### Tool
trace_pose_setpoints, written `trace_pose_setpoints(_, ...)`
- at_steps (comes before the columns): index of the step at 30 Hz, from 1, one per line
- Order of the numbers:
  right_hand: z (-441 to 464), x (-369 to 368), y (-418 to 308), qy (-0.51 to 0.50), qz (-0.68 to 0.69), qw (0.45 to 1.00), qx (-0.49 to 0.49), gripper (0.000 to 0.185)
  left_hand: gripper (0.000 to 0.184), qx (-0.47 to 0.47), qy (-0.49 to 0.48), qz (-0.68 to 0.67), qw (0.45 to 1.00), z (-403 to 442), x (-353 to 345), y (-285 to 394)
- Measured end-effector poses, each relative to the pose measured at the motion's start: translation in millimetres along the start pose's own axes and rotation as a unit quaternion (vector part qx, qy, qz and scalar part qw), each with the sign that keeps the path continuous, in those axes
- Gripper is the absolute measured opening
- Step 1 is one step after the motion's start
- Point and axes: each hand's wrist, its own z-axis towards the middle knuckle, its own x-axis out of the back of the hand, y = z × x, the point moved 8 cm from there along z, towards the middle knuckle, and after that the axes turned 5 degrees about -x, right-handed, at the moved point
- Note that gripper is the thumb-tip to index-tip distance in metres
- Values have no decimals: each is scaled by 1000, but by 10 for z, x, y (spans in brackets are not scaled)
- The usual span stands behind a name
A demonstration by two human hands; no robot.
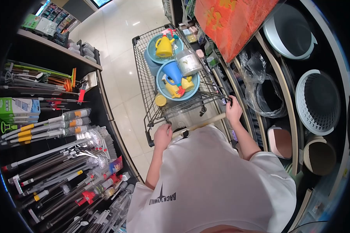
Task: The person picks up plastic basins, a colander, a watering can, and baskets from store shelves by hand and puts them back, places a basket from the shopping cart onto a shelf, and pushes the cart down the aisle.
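A wire shopping cart (147, 83) stands in front of me, with a pale handle bar (206, 122) across its near end. At the bar's left end my left hand (163, 136) is curled closed. My right hand (233, 111) is closed round the cart's handle at the right corner. In the cart, a blue basin (159, 88) holds a blue spray bottle (172, 73) with a red nozzle and some yellow items. Another blue basin (153, 50) carries a yellow spray bottle (164, 47). A clear wrapped tub (189, 63) and a round yellow item (160, 100) are beside them.
Shelving at left holds several mops and brooms (66, 128) and a green box (18, 110). On the right shelves are a grey basin (309, 48), a white slotted basket (312, 120) and a brown-and-white bin (279, 143). An orange mat (229, 25) hangs there. The tiled floor (118, 77) runs ahead.
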Motion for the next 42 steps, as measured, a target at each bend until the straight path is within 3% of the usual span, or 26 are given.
trace_pose_setpoints(11, 499, -208, -511, 39, 27, 998, 50, 32, 9, -99, 67, 4, 993, 390, 406, -166)
trace_pose_setpoints(27, 1667, -946, -1256, 12, 22, 998, 61, 36, 11, -12, 61, 35, 997, 1645, 789, -631)
trace_pose_setpoints(38, 2058, -1415, -2368, -18, 38, 997, 65, 37, 11, 29, 59, -11, 998, 2385, 1612, -1337)
trace_pose_setpoints(40, 2065, -1525, -2562, -37, 40, 997, 58, 37, 15, -21, 159, 68, 985, 2447, 1961, -1403)
trace_pose_setpoints(42, 2078, -1642, -2705, -37, 37, 996, 70, 36, 27, -3, 260, 139, 955, 2471, 2241, -1466)
